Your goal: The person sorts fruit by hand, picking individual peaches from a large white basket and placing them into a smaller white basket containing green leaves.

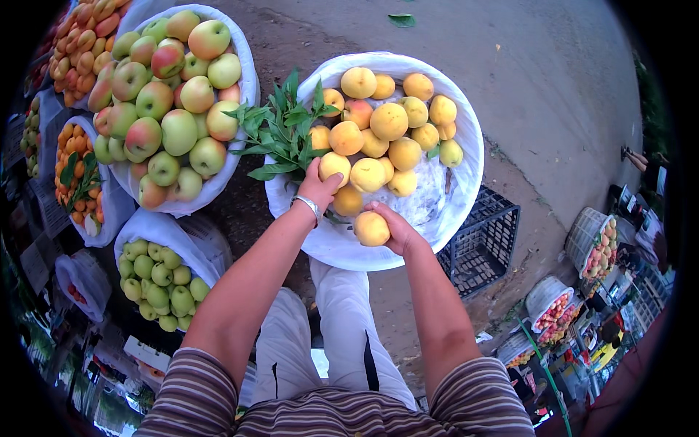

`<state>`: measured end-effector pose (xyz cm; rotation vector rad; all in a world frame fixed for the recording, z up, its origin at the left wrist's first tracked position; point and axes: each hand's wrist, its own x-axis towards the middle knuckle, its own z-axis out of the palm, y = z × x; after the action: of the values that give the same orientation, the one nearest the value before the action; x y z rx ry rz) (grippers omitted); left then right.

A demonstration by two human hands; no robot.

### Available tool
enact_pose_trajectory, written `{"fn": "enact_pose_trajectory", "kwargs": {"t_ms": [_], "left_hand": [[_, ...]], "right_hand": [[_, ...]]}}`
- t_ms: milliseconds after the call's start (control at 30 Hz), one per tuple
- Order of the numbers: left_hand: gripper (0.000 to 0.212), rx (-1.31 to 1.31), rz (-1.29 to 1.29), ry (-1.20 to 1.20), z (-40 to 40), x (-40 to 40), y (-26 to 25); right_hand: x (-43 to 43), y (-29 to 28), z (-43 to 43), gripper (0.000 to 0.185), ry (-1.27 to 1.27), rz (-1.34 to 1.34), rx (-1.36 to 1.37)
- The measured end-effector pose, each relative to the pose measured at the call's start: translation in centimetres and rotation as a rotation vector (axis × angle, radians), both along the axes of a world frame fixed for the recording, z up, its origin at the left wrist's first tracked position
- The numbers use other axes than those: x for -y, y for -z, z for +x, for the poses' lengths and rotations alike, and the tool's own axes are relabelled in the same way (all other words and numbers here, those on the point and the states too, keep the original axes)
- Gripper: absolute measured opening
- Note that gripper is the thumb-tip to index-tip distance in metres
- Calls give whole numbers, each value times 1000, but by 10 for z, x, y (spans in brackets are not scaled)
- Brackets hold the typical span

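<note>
Before me stands a round basket lined with white cloth point(458, 180), holding several yellow peaches point(389, 121). My left hand point(318, 188), with a silver bracelet point(307, 207) at the wrist, grips a peach point(333, 165) at the pile's near left side. Low in the basket, my right hand point(401, 229) holds another yellow peach point(372, 228) between thumb and fingers. One more peach point(348, 201) lies between the two hands. A bunch of green leafy twigs point(284, 128) hangs over the left rim. White, greyish lining shows under the fruit at the right.
At left is a large cloth-lined basket of green-red apples point(162, 117). Below it sit green apples point(162, 278) and a basket of small orange fruit point(73, 155). A black plastic crate point(480, 240) stands right of my basket. More fruit baskets point(587, 240) line the far right.
</note>
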<state>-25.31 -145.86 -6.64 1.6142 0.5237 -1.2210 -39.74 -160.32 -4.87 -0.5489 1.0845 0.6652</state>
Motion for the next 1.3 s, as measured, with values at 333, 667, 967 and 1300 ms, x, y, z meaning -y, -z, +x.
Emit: {"fn": "enact_pose_trajectory", "kwargs": {"t_ms": [333, 667, 967, 1300], "left_hand": [[71, 37, -23, 31, -7, -11, 12], [55, 32, -119, -88, -24, -46, -27], [45, 53, -142, -398, -61, -202, -83], [30, 262, 5, -831, -225, -430, -124]], "right_hand": [[84, 8, -32, 42, 629, -448, -39], [131, 52, 8, 43, 224, -709, -353], [133, 45, 1, 65, 86, -885, -217], [-134, -46, 41, 40, -694, -950, 411]]}}
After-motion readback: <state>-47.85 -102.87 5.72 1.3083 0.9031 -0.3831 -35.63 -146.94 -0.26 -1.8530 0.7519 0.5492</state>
